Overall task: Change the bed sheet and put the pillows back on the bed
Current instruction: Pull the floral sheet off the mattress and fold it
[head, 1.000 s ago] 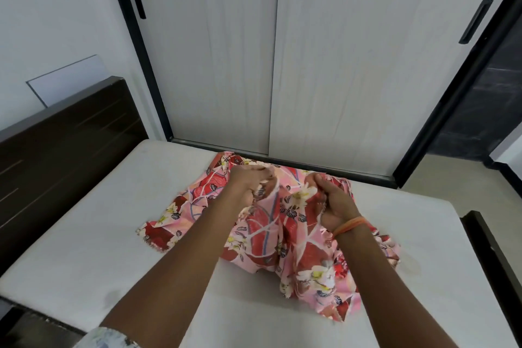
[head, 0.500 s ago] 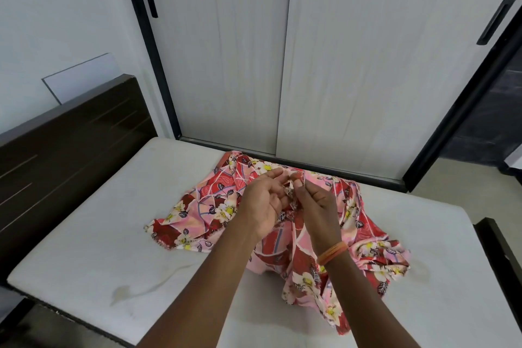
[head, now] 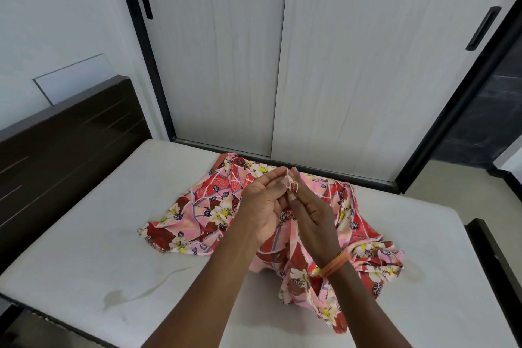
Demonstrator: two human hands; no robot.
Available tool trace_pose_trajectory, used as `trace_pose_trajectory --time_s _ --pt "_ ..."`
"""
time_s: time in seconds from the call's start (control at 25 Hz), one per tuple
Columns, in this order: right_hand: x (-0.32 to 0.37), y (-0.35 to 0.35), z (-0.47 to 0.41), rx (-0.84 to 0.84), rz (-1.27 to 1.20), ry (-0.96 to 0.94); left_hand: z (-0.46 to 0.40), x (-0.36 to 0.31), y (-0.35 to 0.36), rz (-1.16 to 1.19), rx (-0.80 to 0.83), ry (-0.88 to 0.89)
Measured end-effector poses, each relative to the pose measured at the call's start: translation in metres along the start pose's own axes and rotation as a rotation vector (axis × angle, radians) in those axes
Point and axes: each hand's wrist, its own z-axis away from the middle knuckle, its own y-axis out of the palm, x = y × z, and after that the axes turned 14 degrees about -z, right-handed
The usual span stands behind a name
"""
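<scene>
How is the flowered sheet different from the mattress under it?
The flowered sheet is red and pink with flowers; the mattress is plain white with a faint stain. The sheet lies bunched and creased, while the mattress is flat. The sheet covers only the middle of the mattress. Only the sheet is gripped.

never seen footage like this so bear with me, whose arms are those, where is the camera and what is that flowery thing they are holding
There is no robot here. The camera sits on a person's head and looks forward and down, so the two arms coming in from the bottom are that person's own.

They stand at a bed with a bare white mattress and a dark wooden headboard on the left. Behind it are pale sliding wardrobe doors.

The flowery thing is a bunched red and pink floral bed sheet lying on the mattress. The left hand and right hand, the one with an orange wristband, meet above it and pinch a small part of the sheet at their fingertips, lifted off the pile. No pillows are in view.
</scene>
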Motion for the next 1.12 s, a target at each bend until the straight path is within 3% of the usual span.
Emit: trace_pose_trajectory --time_s 0.32,0.48,0.64,0.72,0.88,1.12 --pt "0.006 -0.007 -0.001 0.008 -0.158 0.092 0.003 0.009 0.008 -0.189 -0.025 0.05" --pt "0.008 -0.013 -0.005 0.025 -0.161 0.134 0.004 0.014 0.01 -0.472 -0.228 0.142" --pt "0.011 -0.029 -0.005 0.026 -0.187 0.18 0.0 0.009 0.007 -0.854 -0.276 0.299" --pt "0.015 -0.036 -0.008 0.002 -0.218 0.209 -0.004 0.0 0.005 -1.012 -0.191 0.335" --pt "0.024 -0.056 -0.017 -0.114 -0.315 0.283 -0.02 -0.017 0.0 -1.144 0.137 0.352" --pt "0.035 -0.056 -0.027 -0.104 -0.158 0.237 -0.023 -0.003 -0.001 -1.214 0.271 0.345"
